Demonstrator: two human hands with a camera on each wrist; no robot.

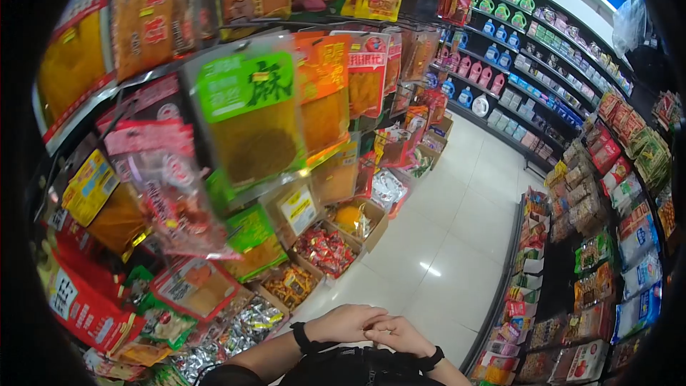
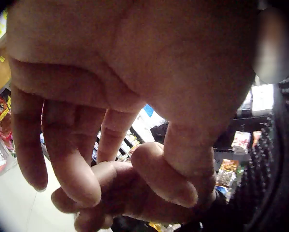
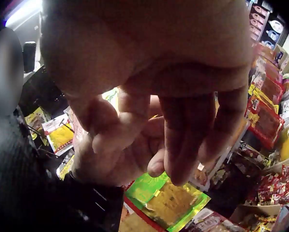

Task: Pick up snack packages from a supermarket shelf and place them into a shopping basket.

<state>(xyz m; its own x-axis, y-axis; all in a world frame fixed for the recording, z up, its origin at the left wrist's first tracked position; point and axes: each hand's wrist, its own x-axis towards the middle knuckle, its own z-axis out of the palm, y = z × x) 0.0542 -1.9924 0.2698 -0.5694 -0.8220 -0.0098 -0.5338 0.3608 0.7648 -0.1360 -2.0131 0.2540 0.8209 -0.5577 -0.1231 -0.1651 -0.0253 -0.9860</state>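
At six o'clock the left hand [image 1: 348,324] and right hand [image 1: 404,334] touch, their fingers meeting, though exactly how they overlap is hard to make out. A green-topped packet [image 1: 250,114] hangs at ten o'clock, a pink packet [image 1: 171,189] at nine. Small red packets [image 1: 325,249] lie heaped between six and seven. Pink bottles [image 1: 475,71] stand towards two o'clock, beyond the pale tiled floor [image 1: 421,229].
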